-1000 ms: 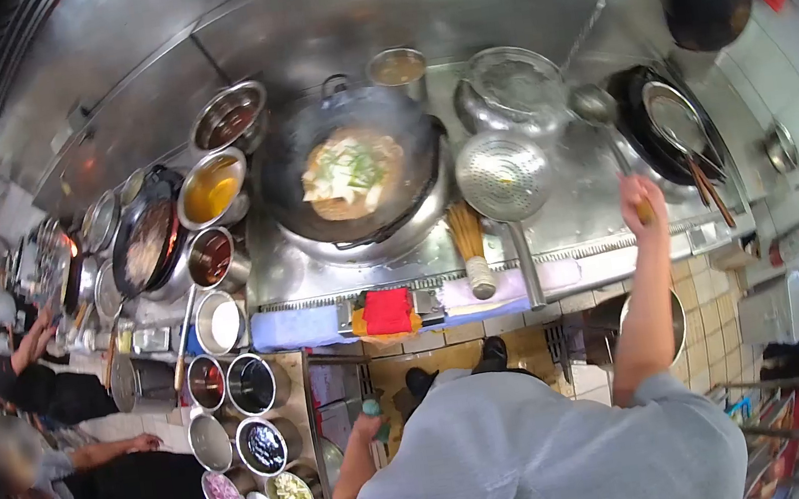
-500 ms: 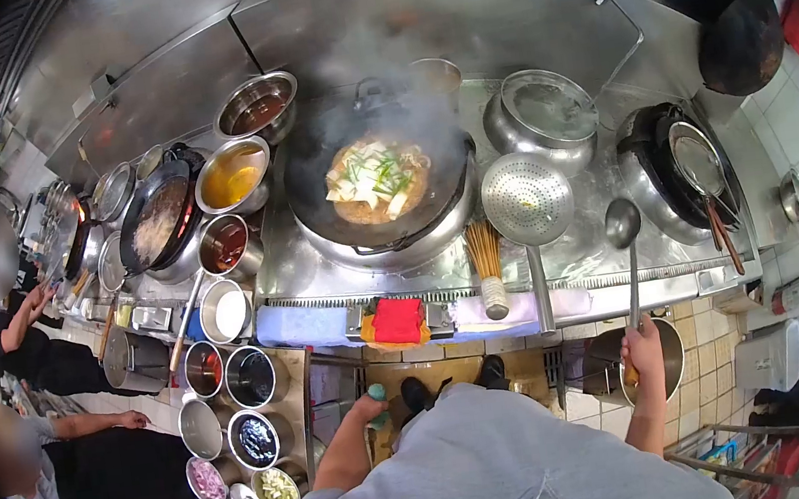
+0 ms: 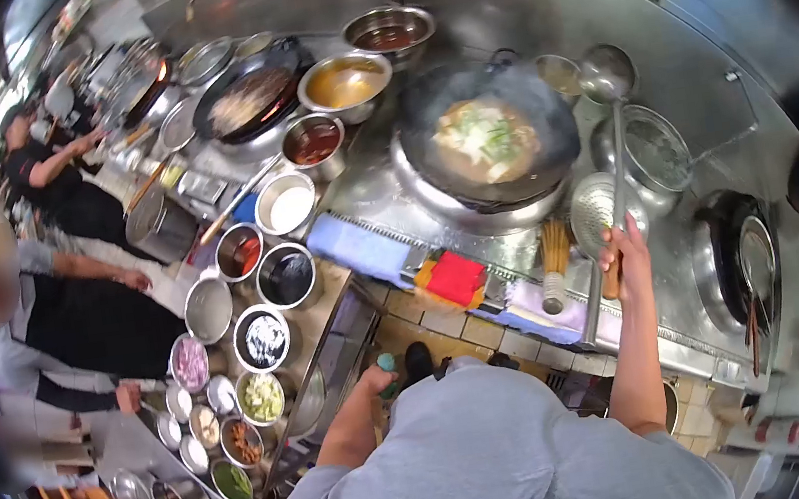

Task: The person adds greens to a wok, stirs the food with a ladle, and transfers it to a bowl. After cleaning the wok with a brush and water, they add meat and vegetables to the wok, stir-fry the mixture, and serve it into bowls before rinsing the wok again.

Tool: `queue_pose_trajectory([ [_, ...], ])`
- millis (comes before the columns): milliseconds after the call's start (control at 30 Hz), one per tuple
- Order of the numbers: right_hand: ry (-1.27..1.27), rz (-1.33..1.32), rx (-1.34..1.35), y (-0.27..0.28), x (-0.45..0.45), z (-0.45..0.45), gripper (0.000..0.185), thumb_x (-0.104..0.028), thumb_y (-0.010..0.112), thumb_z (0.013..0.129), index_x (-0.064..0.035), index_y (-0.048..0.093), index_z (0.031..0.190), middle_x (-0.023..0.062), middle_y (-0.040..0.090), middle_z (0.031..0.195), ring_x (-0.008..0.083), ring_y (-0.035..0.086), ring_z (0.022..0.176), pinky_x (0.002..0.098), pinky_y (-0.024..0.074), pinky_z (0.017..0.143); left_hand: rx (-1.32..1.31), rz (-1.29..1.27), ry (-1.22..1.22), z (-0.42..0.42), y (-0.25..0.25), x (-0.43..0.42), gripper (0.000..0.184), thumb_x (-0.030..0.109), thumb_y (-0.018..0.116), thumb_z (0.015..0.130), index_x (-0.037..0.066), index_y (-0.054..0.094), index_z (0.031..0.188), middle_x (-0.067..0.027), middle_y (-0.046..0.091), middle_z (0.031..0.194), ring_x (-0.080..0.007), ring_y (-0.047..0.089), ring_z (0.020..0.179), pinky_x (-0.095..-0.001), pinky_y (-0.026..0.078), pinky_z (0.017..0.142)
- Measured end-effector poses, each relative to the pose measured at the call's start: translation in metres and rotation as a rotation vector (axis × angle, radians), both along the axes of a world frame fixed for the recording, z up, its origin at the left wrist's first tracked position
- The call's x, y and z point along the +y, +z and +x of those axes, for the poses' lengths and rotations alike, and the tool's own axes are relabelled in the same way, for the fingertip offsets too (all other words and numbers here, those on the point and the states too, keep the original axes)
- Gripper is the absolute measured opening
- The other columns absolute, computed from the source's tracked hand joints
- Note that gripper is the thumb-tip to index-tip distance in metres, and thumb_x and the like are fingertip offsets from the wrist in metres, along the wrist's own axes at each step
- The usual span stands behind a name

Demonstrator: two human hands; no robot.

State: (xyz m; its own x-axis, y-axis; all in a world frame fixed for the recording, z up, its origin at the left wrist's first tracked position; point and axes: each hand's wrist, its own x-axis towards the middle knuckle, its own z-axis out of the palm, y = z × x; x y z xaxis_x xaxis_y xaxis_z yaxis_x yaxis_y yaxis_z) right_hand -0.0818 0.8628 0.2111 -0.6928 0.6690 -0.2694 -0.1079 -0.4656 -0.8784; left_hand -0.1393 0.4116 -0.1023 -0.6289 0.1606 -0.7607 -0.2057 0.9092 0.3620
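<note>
My right hand (image 3: 628,255) is wrapped round the wooden handle of a long metal ladle (image 3: 608,76), whose bowl is raised near the back wall, right of the wok. Low at the left of my body, my left hand (image 3: 379,377) is closed on a green cloth (image 3: 386,362). Food with white pieces and green strips steams in the large black wok (image 3: 422,159) on the stove. A perforated strainer (image 3: 593,208) lies partly behind the ladle's handle, and a bamboo brush (image 3: 555,249) lies beside it.
Sauce pots (image 3: 286,276) and ingredient bowls (image 3: 262,397) stand on the left. Folded towels (image 3: 359,246) line the stove's front edge. Stacked woks (image 3: 719,258) sit at the right. Several people, including a person in a black apron (image 3: 95,315), are at the left.
The view has turned left, bringing more ingredient bowls into sight. My right hand has raised the ladle from the stove's right front toward the wok's right side. My left hand still holds the cloth.
</note>
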Motion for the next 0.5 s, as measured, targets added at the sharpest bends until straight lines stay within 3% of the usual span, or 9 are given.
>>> queue_pose_trajectory([
  [33, 0.021, -0.001, -0.005, 0.001, -0.008, -0.015, 0.052, -0.008, 0.047, 0.090, -0.0131, 0.026, 0.138, 0.0013, 0.046, 0.069, 0.0098, 0.041, 0.045, 0.0246, 0.0362, 0.038, -0.047, -0.043, -0.050, 0.004, 0.001, -0.007, 0.053, 0.041, 0.064, 0.064, -0.004, 0.065, 0.091, -0.0239, 0.062, 0.100, -0.0325, 0.059, 0.099, -0.0381, 0.048, 0.083],
  [100, 0.332, -0.021, -0.013, 0.003, -0.019, -0.046, 0.054, -0.008, 0.048, 0.090, -0.0134, 0.026, 0.138, 0.0015, 0.047, 0.068, 0.0096, 0.039, 0.042, 0.0246, 0.0348, 0.036, -0.103, -0.047, -0.088, 0.014, -0.038, -0.040, 0.055, 0.045, 0.063, 0.065, -0.002, 0.065, 0.093, -0.0239, 0.061, 0.102, -0.0323, 0.060, 0.098, -0.0379, 0.048, 0.081],
  [233, 0.577, 0.528, -0.167, 0.007, -0.079, -0.145, 0.057, -0.010, 0.051, 0.087, -0.0116, 0.026, 0.139, 0.0024, 0.045, 0.065, 0.0070, 0.041, 0.045, 0.0227, 0.0338, 0.036, -0.204, -0.038, 0.026, 0.027, -0.049, -0.078, 0.055, 0.047, 0.062, 0.067, -0.001, 0.065, 0.095, -0.0218, 0.063, 0.100, -0.0322, 0.061, 0.093, -0.0371, 0.048, 0.079],
  [300, 0.613, 0.716, -0.317, 0.013, -0.106, -0.198, 0.058, -0.014, 0.054, 0.084, -0.0108, 0.031, 0.137, 0.0096, 0.055, 0.072, 0.0154, 0.055, 0.055, 0.0299, 0.0442, 0.046, -0.237, 0.144, 0.098, 0.036, -0.095, -0.105, 0.053, 0.044, 0.065, 0.067, -0.001, 0.064, 0.093, -0.0209, 0.063, 0.096, -0.0308, 0.061, 0.089, -0.0365, 0.049, 0.076],
  [367, 0.407, 1.286, -0.231, -0.013, -0.128, -0.262, 0.055, -0.017, 0.054, 0.080, -0.0099, 0.038, 0.133, 0.0165, 0.063, 0.085, 0.0326, 0.062, 0.078, 0.0406, 0.0486, 0.068, -0.263, 0.167, 0.051, 0.035, -0.060, -0.107, 0.048, 0.039, 0.066, 0.068, -0.004, 0.064, 0.090, -0.0202, 0.064, 0.091, -0.0289, 0.062, 0.084, -0.0363, 0.049, 0.074],
  [433, 0.392, 1.315, -0.343, -0.026, -0.158, -0.314, 0.047, -0.017, 0.053, 0.077, -0.0063, 0.046, 0.122, 0.0192, 0.062, 0.097, 0.0376, 0.055, 0.101, 0.0420, 0.0430, 0.085, -0.243, 0.006, 0.183, 0.036, -0.048, -0.111, 0.046, 0.035, 0.066, 0.070, -0.006, 0.063, 0.091, -0.0172, 0.064, 0.090, -0.0268, 0.062, 0.079, -0.0375, 0.050, 0.068],
  [500, 0.492, 1.402, -0.390, -0.026, -0.184, -0.352, 0.025, -0.013, 0.050, 0.081, -0.0021, 0.051, 0.103, 0.0178, 0.063, 0.086, 0.0338, 0.062, 0.082, 0.0419, 0.0494, 0.071, -0.245, 0.035, 0.236, 0.036, -0.034, -0.113, 0.045, 0.034, 0.066, 0.071, -0.006, 0.063, 0.092, -0.0159, 0.064, 0.090, -0.0257, 0.062, 0.077, -0.0380, 0.050, 0.065],
])
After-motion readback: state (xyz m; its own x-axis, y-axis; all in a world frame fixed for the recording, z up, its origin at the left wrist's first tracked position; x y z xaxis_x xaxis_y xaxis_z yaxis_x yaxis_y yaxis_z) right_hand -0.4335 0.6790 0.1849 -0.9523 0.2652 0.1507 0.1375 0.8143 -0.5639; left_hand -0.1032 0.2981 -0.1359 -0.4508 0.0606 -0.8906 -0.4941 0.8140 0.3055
